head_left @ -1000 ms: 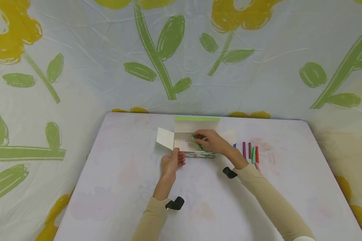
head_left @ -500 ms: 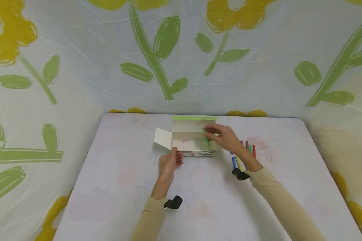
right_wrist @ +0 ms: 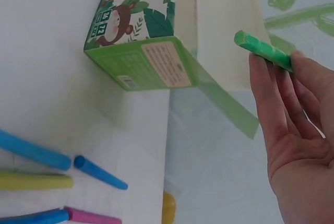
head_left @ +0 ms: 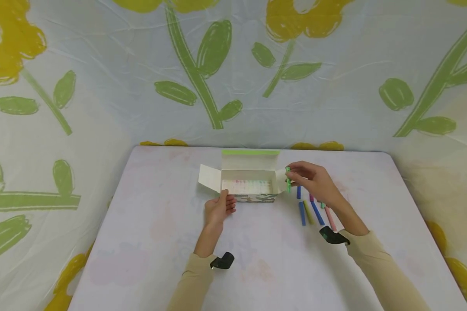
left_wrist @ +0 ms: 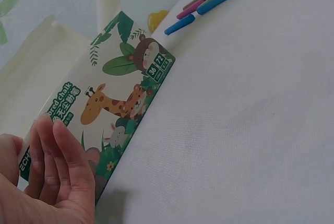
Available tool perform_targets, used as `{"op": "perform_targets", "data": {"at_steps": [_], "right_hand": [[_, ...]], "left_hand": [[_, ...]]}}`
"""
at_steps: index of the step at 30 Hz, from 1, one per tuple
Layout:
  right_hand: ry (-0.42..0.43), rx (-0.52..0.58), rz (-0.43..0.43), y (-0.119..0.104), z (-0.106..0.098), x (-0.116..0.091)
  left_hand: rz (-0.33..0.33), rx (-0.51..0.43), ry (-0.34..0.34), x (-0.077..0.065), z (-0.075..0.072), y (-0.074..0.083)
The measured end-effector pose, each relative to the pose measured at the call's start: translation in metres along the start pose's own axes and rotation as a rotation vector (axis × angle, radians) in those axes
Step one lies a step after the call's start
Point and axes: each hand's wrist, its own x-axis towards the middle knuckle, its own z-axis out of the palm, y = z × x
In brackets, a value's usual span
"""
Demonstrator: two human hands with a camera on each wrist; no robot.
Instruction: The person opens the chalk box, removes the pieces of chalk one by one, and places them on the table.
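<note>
A chalk box (head_left: 255, 198) printed with cartoon animals stands with its flaps spread; in the head view, small pale and coloured ends show inside it. My left hand (head_left: 218, 208) holds its near wall at the left corner, thumb at the rim and fingers along the printed front (left_wrist: 112, 101). Just past the box's right flap, my right hand (head_left: 313, 180) pinches a green chalk stick (head_left: 288, 179) between thumb and fingertips. In the right wrist view this green stick (right_wrist: 263, 49) is off the table and apart from the box.
Right of the box lie several loose chalk sticks: blue (head_left: 302, 214), yellow-green (head_left: 308, 212), pink (head_left: 330, 218) and others partly under my right hand. Behind the white table (head_left: 171, 276) hangs a flower-printed cloth (head_left: 132, 86).
My right hand has lifted the green chalk stick out of the box and carried it right, past the right flap. The left hand stays on the box.
</note>
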Motion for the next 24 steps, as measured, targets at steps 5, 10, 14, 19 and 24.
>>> {"op": "perform_targets", "data": {"at_steps": [5,10,14,19,24], "right_hand": [[0.032,-0.002,0.050,0.005,-0.013,-0.017],[0.066,-0.002,0.076,0.014,-0.024,-0.031],[0.094,-0.013,0.099,0.026,-0.032,-0.045],[0.143,-0.058,0.154,0.047,-0.040,-0.064],[0.150,-0.067,0.170,0.068,-0.047,-0.078]], "left_hand": [[-0.001,0.007,-0.002,0.002,0.000,-0.001],[0.007,0.003,-0.005,0.004,-0.001,-0.004],[0.009,0.010,-0.004,0.005,-0.001,-0.004],[0.004,0.018,0.001,0.004,0.000,-0.003],[0.001,0.009,0.004,0.005,-0.001,-0.003]]}}
